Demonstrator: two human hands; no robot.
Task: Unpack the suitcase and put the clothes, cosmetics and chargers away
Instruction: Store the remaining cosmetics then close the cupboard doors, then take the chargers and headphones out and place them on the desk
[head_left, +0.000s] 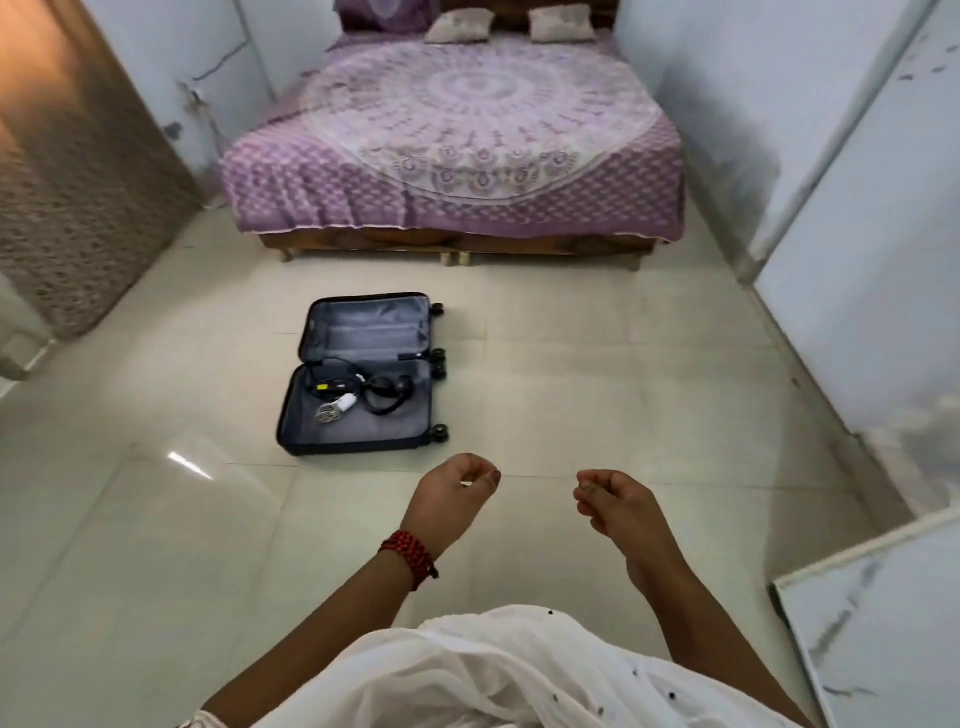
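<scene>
A dark suitcase lies open flat on the tiled floor, ahead and left of me. Its far half shows only grey lining. In the near half lie a black charger with cable, a white plug with a coiled cable and black headphones. No clothes or cosmetics show in it. My left hand, with a red bead bracelet at the wrist, hangs over the floor with loosely curled fingers and holds nothing. My right hand hangs beside it the same way, also holding nothing.
A bed with a purple patterned cover and two pillows stands against the far wall. White cupboard doors line the right side. A marble-look white surface juts in at lower right. A brown textured door or panel is on the left.
</scene>
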